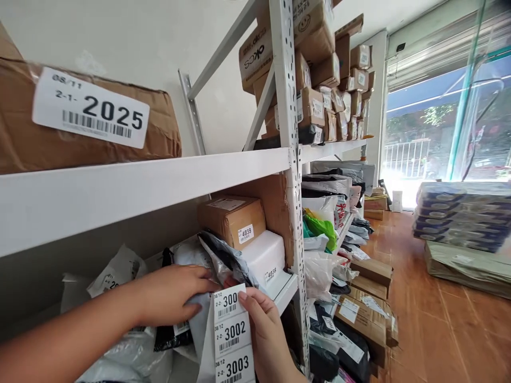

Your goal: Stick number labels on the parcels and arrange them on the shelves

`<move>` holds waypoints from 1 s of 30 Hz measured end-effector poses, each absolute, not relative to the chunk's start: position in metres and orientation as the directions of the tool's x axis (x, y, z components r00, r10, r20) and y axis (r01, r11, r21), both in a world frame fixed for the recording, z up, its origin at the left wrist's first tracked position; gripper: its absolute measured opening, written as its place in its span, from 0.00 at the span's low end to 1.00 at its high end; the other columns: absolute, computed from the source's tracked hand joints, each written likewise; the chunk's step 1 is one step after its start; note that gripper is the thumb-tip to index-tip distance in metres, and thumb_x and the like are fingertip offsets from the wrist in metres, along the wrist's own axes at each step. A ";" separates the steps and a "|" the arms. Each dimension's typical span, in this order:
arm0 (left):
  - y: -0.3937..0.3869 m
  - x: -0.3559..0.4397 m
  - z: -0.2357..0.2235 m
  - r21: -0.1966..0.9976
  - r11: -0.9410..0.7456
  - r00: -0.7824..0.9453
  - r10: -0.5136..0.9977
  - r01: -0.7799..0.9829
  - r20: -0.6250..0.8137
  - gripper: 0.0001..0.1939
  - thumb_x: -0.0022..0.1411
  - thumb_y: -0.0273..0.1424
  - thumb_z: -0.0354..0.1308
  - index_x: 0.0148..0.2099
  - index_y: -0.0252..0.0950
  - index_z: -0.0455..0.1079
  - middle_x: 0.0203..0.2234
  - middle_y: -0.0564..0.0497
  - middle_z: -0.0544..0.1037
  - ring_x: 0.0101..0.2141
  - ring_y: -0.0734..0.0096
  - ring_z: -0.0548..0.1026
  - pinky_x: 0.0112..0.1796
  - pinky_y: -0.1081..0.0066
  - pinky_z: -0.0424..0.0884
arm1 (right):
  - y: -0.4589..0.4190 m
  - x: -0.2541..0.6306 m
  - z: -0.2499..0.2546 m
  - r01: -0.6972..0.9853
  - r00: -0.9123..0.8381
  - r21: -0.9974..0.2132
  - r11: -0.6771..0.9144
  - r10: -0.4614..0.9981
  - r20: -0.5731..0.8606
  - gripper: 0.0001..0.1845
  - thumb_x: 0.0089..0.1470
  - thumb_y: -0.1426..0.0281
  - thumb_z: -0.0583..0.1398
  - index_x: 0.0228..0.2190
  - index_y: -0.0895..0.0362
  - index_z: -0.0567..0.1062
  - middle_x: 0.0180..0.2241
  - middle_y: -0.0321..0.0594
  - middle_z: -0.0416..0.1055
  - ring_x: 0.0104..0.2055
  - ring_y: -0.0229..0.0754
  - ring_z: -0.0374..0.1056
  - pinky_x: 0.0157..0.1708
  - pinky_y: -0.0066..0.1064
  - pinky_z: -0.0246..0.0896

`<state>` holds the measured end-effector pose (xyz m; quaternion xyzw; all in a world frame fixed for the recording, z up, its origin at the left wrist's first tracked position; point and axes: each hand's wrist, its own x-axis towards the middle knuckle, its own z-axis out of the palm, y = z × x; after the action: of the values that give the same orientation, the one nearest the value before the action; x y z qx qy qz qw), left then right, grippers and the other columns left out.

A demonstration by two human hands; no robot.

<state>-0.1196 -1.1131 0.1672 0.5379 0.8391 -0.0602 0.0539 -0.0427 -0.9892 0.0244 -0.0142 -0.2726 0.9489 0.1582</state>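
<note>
My right hand (pixel 264 324) pinches a strip of printed number labels (pixel 232 340) near its top edge, thumb over the upper label. The strip hangs down in front of the shelf; 3002 and 3003 can be read on it. My left hand (pixel 173 292) reaches across from the left, its fingers stretched out and thumb apart, over grey plastic mailing bags (pixel 198 316). Its fingertips are close to the top of the strip; whether they touch a bag is unclear. Just behind stand a white parcel (pixel 265 252) labelled 4038 and a brown box (pixel 233 218) labelled 4039.
A white shelf beam (pixel 159 189) crosses above my hands, with a brown parcel (pixel 159 114) marked 2025 on it. A perforated upright (pixel 295 213) stands to the right. Further on, cardboard boxes (pixel 365 319) lie on the wooden floor (pixel 431 319) near stacked packs (pixel 459 215).
</note>
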 end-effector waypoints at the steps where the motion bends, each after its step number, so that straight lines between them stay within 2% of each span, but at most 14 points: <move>1: -1.112 -0.116 0.168 0.040 0.399 -0.387 0.905 0.916 -0.177 0.26 0.51 0.28 0.56 0.53 0.49 0.70 0.46 0.51 0.76 0.47 0.61 0.73 0.49 0.63 0.69 | -0.989 -0.040 0.024 -0.292 -0.950 -0.555 -0.779 0.303 0.074 0.15 0.40 0.61 0.70 0.23 0.59 0.74 0.17 0.33 0.71 0.19 0.31 0.64 0.22 0.21 0.56; 4: -1.111 -0.107 0.169 0.220 0.383 -0.335 0.914 0.897 -0.227 0.21 0.52 0.27 0.53 0.49 0.45 0.73 0.46 0.52 0.76 0.47 0.65 0.73 0.50 0.68 0.67 | -0.986 -0.033 0.022 -0.285 -0.955 -0.665 -0.691 0.264 0.134 0.15 0.43 0.60 0.68 0.26 0.59 0.75 0.20 0.35 0.73 0.21 0.32 0.65 0.24 0.23 0.57; 6: -1.111 -0.104 0.169 0.249 0.412 -0.361 0.905 0.876 -0.227 0.20 0.54 0.27 0.51 0.48 0.43 0.73 0.47 0.52 0.76 0.48 0.66 0.72 0.51 0.68 0.66 | -0.985 -0.032 0.019 -0.281 -0.958 -0.722 -0.632 0.235 0.167 0.16 0.43 0.59 0.68 0.27 0.59 0.75 0.21 0.35 0.73 0.21 0.32 0.64 0.24 0.23 0.56; 10: -1.112 -0.109 0.167 0.288 0.504 -0.442 0.860 0.814 -0.256 0.25 0.52 0.28 0.50 0.53 0.42 0.68 0.51 0.53 0.73 0.51 0.66 0.70 0.52 0.69 0.65 | -0.988 -0.037 0.008 -0.272 -0.957 -0.788 -0.552 0.243 0.160 0.23 0.36 0.54 0.69 0.22 0.61 0.73 0.17 0.35 0.70 0.21 0.32 0.61 0.23 0.23 0.52; 12: -1.112 -0.113 0.162 0.316 0.492 -0.429 0.868 0.811 -0.250 0.19 0.56 0.29 0.47 0.48 0.40 0.71 0.46 0.52 0.75 0.47 0.68 0.72 0.48 0.70 0.67 | -0.991 -0.041 0.003 -0.249 -0.959 -0.811 -0.530 0.250 0.131 0.25 0.34 0.52 0.69 0.20 0.60 0.70 0.15 0.33 0.67 0.19 0.30 0.57 0.22 0.24 0.49; 14: -1.110 -0.114 0.155 0.266 0.478 -0.439 0.877 0.837 -0.197 0.17 0.61 0.37 0.45 0.43 0.36 0.71 0.42 0.48 0.75 0.43 0.66 0.72 0.46 0.68 0.68 | -0.995 -0.045 -0.001 -0.240 -0.957 -0.823 -0.515 0.268 0.111 0.28 0.32 0.50 0.69 0.18 0.59 0.66 0.13 0.30 0.63 0.17 0.28 0.51 0.20 0.24 0.43; 16: -1.108 -0.113 0.146 0.122 0.472 -0.456 0.880 0.873 -0.136 0.19 0.62 0.43 0.47 0.41 0.34 0.70 0.40 0.46 0.74 0.43 0.63 0.72 0.46 0.65 0.69 | -0.998 -0.047 -0.003 -0.260 -0.943 -0.823 -0.505 0.315 0.105 0.30 0.30 0.47 0.68 0.16 0.58 0.61 0.12 0.26 0.58 0.17 0.27 0.45 0.19 0.24 0.38; 19: -1.106 -0.109 0.134 -0.058 0.464 -0.467 0.879 0.884 -0.090 0.14 0.62 0.38 0.49 0.39 0.34 0.70 0.41 0.44 0.73 0.45 0.60 0.70 0.49 0.61 0.67 | -1.001 -0.048 -0.005 -0.278 -0.932 -0.813 -0.512 0.350 0.098 0.31 0.31 0.46 0.68 0.15 0.57 0.61 0.12 0.26 0.56 0.16 0.26 0.44 0.19 0.24 0.37; 24: -1.104 -0.105 0.125 -0.130 0.502 -0.513 0.856 0.855 -0.068 0.16 0.64 0.34 0.46 0.45 0.30 0.69 0.49 0.36 0.70 0.52 0.50 0.66 0.54 0.51 0.61 | -0.995 -0.045 -0.012 -0.159 -0.974 -0.824 -0.544 0.224 0.040 0.29 0.26 0.49 0.70 0.21 0.60 0.70 0.13 0.31 0.63 0.18 0.32 0.57 0.21 0.26 0.46; 28: -1.104 -0.104 0.119 -0.139 0.519 -0.531 0.844 0.843 -0.069 0.17 0.64 0.34 0.45 0.48 0.28 0.68 0.52 0.34 0.67 0.55 0.47 0.62 0.56 0.49 0.57 | -0.996 -0.047 -0.027 -0.132 -0.970 -0.788 -0.601 0.242 -0.022 0.33 0.26 0.47 0.70 0.12 0.57 0.59 0.10 0.28 0.55 0.15 0.27 0.46 0.19 0.25 0.39; 30: -1.105 -0.105 0.116 -0.130 0.528 -0.538 0.841 0.839 -0.057 0.16 0.64 0.33 0.46 0.46 0.29 0.68 0.50 0.36 0.68 0.54 0.50 0.63 0.57 0.51 0.56 | -1.000 -0.046 -0.035 -0.139 -0.972 -0.734 -0.665 0.232 -0.026 0.34 0.28 0.48 0.70 0.11 0.56 0.55 0.10 0.27 0.54 0.15 0.26 0.45 0.19 0.24 0.39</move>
<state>-0.1048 -1.1046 0.1162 0.4805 0.8741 -0.0707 -0.0063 -0.0461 -1.0001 -0.0352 -0.0585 -0.3964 0.9105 0.1019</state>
